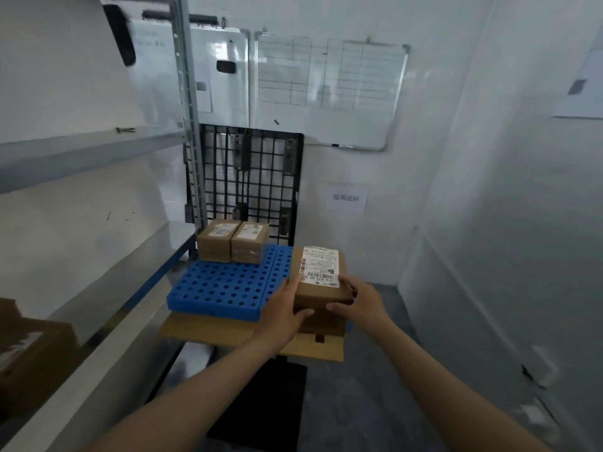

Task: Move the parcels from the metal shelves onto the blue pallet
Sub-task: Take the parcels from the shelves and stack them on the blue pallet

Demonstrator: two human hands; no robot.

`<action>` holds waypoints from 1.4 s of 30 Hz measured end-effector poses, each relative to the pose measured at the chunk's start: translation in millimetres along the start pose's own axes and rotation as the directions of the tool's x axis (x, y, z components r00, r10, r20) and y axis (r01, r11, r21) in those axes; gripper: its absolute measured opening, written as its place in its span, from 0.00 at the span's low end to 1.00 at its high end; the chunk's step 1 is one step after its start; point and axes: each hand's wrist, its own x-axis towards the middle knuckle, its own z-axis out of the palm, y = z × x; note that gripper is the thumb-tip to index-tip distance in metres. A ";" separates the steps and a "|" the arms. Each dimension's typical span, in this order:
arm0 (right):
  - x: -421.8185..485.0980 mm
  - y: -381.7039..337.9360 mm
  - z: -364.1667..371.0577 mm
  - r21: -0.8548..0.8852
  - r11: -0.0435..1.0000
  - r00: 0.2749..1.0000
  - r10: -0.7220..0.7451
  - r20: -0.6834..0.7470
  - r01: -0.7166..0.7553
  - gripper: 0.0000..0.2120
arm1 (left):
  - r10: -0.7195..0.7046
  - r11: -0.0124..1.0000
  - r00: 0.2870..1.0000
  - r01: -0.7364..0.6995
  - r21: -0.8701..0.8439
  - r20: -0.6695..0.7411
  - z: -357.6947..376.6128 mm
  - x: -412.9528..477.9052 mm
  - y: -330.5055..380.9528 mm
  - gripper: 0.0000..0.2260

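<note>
Well, boxy cardbd parcel (321, 293), holey pallet (225, 282).

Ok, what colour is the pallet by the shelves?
The pallet is blue with round holes; head view.

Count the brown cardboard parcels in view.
4 parcels: two together at the blue plastic pallet's far-left corner, one gripped in both hands, one blurred on the lower-left metal shelf; more may be hidden.

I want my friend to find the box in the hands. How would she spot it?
Find the blue pallet with round holes beside the metal shelves. At its near right corner, the left hand and right hand hold a brown box. Unlike the two smaller boxes side by side at the far left corner, it is bigger and stands alone.
</note>
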 end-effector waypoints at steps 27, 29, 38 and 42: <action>390.4 57.6 98.4 -0.075 0.996 0.978 0.060 0.198 -0.046 0.38 | -0.154 0.976 0.984 0.137 0.169 0.094 57.4 332.5 -185.5 0.29; 411.8 62.9 116.3 -0.098 0.993 0.972 0.089 0.217 -0.069 0.37 | -0.181 0.958 0.977 0.151 0.244 0.109 60.6 349.8 -208.1 0.29; 482.5 86.9 175.3 -0.160 0.977 0.953 0.178 0.244 -0.141 0.36 | -0.184 0.937 0.961 0.109 0.332 0.205 77.8 409.1 -287.5 0.28; 496.9 94.2 184.4 -0.191 0.970 0.951 0.195 0.240 -0.151 0.36 | -0.142 0.927 0.960 0.044 0.372 0.241 85.5 420.8 -304.0 0.28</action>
